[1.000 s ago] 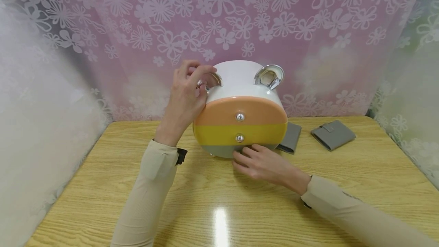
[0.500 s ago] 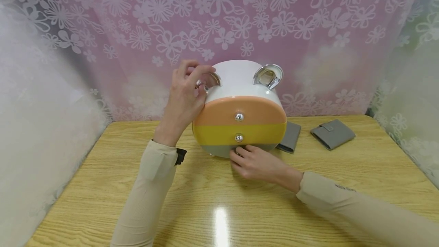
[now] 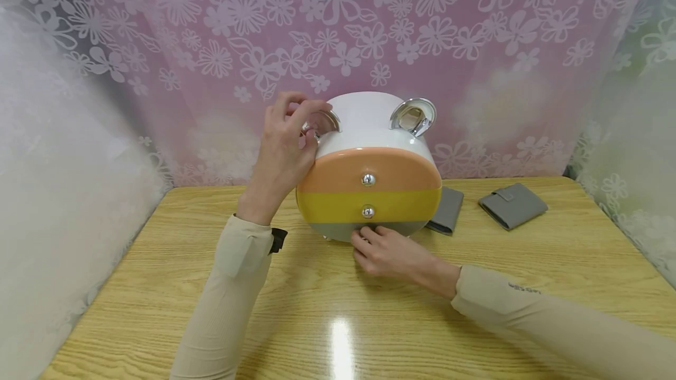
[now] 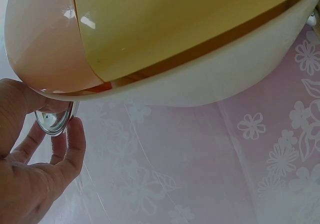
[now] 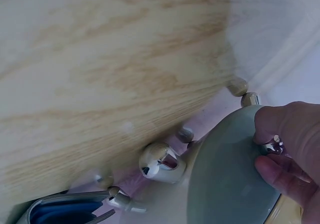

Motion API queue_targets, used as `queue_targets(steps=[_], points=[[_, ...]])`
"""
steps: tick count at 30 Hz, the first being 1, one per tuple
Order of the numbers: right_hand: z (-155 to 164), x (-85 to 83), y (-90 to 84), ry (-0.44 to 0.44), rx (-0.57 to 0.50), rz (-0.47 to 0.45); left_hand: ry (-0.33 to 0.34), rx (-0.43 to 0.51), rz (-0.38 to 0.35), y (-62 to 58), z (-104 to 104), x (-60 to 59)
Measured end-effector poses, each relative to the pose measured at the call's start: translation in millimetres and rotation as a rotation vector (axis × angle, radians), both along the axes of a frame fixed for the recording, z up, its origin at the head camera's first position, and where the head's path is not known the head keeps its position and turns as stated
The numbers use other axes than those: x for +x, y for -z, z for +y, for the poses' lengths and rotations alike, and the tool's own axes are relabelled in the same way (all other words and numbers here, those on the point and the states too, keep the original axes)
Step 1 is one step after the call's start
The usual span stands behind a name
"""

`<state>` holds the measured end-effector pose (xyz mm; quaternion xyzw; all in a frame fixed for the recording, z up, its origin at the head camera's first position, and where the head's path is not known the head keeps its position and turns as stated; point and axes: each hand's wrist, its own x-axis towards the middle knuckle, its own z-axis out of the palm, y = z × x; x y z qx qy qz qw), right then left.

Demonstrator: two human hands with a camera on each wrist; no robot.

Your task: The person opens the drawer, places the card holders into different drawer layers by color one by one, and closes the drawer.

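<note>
A small oval drawer box [image 3: 364,113] with a white body stands on the table, its front banded by an orange drawer [image 3: 338,172], a yellow drawer [image 3: 338,207] and a grey-green drawer [image 3: 333,230]. My left hand [image 3: 287,148] grips the chrome ear [image 4: 54,121] at its upper left, fingers curled around it. At the bottom drawer, my right hand [image 3: 391,255] pinches the chrome knob [image 5: 272,146] between thumb and fingers. Two chrome knobs show on the drawers above. In the left wrist view a narrow gap runs between the yellow drawer's edge and the white body.
Partly behind the box on its right lies a grey wallet [image 3: 448,211]. Further right is a second grey wallet [image 3: 513,206] with a strap. The wooden table [image 3: 185,286] ends at a pink flowered curtain [image 3: 211,104] behind the box. Chrome feet [image 5: 162,163] support the box.
My right hand has shifted slightly left along the bottom drawer, its fingers now gathered at the knob. The left hand stays on the ear.
</note>
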<state>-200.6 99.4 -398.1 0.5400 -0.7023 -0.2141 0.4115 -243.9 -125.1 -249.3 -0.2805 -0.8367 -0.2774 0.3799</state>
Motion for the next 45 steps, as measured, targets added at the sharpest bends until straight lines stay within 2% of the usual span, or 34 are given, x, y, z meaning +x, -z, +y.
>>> queue_targets(steps=[15,25,45], points=[[3,4.1,3.8,-0.039,-0.004,0.002,-0.001,-0.004,-0.006,-1.2,1,-1.1],[2,8.9,1.7,-0.061,-0.064,-0.009,0.005,0.006,-0.003,0.4,-1,-1.5],[0,15.5,3.2,0.043,0.034,0.023,-0.001,0.006,-0.018,-0.5,0,0.3]])
